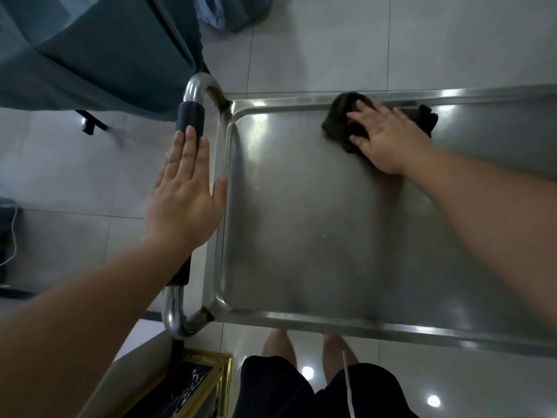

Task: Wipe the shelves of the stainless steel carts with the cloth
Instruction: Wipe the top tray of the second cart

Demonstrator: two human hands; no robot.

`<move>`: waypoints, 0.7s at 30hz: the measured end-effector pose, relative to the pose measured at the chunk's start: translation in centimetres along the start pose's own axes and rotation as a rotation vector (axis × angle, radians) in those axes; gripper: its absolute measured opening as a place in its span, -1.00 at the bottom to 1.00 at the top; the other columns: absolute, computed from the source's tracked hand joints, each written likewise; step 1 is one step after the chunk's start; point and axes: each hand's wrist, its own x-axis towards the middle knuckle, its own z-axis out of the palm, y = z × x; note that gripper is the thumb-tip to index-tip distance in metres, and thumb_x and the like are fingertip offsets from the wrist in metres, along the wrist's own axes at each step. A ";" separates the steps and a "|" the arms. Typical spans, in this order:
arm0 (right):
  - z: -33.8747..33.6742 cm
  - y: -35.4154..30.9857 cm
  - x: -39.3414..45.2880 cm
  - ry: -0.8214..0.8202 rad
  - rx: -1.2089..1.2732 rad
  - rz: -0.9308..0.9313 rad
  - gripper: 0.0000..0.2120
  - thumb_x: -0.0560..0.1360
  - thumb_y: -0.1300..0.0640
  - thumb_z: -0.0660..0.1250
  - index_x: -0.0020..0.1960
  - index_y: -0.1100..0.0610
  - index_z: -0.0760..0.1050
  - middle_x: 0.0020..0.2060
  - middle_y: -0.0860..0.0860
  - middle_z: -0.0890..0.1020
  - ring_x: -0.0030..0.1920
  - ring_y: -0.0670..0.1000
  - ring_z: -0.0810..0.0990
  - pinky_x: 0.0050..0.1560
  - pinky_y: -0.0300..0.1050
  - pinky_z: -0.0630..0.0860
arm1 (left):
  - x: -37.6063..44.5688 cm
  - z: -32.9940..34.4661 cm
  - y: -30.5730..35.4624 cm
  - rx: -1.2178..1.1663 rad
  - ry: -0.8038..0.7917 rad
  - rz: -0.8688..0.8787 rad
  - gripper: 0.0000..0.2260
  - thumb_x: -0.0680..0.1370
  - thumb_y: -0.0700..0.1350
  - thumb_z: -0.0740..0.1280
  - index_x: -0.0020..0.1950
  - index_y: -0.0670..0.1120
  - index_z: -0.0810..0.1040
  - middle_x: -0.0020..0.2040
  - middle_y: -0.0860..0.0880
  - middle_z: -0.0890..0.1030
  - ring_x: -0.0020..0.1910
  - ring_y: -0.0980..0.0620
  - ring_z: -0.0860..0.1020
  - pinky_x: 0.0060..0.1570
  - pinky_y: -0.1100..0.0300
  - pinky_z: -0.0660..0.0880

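Right hand [388, 137] flat on the cloth [340, 125], fingers straight and spread, pressing it onto the top shelf [301, 221] at the far rim, roughly mid-length. Cloth is dark, bunched; part of it sticks out past the hand on the right side. Grip released, palm pressure only.

Left hand [185, 191] open too, fingers straight and together, lying along the cart handle [190, 116]; fingertips on its black sleeve, thumb touching the shelf's left rim. Not wrapped round anything.

Shelf is stainless, raised lip all round. Teal fabric [90, 49] upper left, tiled floor [331, 40] below, person's legs at the near edge.
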 end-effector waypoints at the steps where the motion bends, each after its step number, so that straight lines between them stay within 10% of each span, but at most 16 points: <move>1: -0.3 0.2 0.6 0.006 -0.002 0.012 -0.42 0.71 -0.22 0.05 0.68 -0.10 0.10 0.70 -0.10 0.02 0.68 0.02 -0.02 0.64 0.11 -0.07 | 0.1 -0.1 0.1 0.005 -0.004 -0.002 -0.35 0.74 0.27 -0.12 0.75 -0.05 -0.11 0.74 0.00 -0.21 0.68 0.10 -0.30 0.61 0.00 -0.17; 15: 12.6 -3.6 -30.0 -0.072 -0.041 -0.310 -0.40 0.64 -0.19 0.19 0.66 -0.16 0.19 0.67 -0.16 0.13 0.67 0.00 0.08 0.61 0.11 0.06 | 0.0 -0.2 0.1 -0.010 -0.066 -0.013 -0.36 0.75 0.22 -0.05 0.75 -0.05 -0.09 0.73 0.03 -0.28 0.67 0.10 -0.34 0.61 -0.11 -0.13; 21: 9.5 1.5 -25.0 -0.041 -0.082 -0.453 -0.47 0.61 -0.19 0.25 0.55 -0.09 0.42 0.59 -0.10 0.34 0.61 0.06 0.28 0.52 0.13 0.21 | 0.1 -0.5 0.2 -0.016 -0.071 -0.002 -0.34 0.72 0.24 -0.07 0.75 -0.04 -0.08 0.73 0.01 -0.27 0.67 0.08 -0.33 0.61 -0.13 -0.12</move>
